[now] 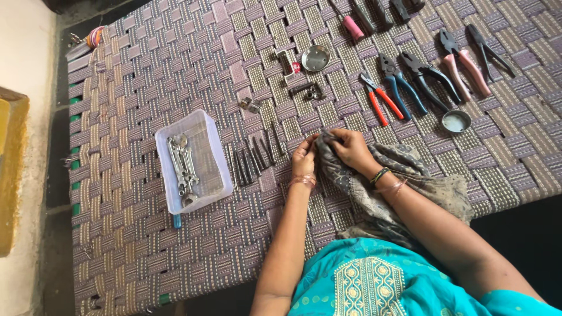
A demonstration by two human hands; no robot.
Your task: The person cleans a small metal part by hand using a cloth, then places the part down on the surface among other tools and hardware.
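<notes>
My left hand (304, 158) and my right hand (349, 147) meet over the woven cot, both pinching the same end of a grey patterned cloth (398, 187). A small dark object seems wrapped between the fingertips in the cloth; what it is cannot be told. The rest of the cloth trails under my right forearm. Just left of my left hand lies a row of several dark metal rods (253, 157). Further left stands a clear plastic tray (205, 131) holding several spanners (182, 167).
Several pliers lie in a row at the upper right, red-handled (377, 96), blue-handled (401, 88) and pink-handled (465, 67). Two small round metal dishes (316, 58) (456, 121), a pink-handled screwdriver (351, 26) and small metal parts (308, 90) lie nearby. The cot's left edge borders a wall.
</notes>
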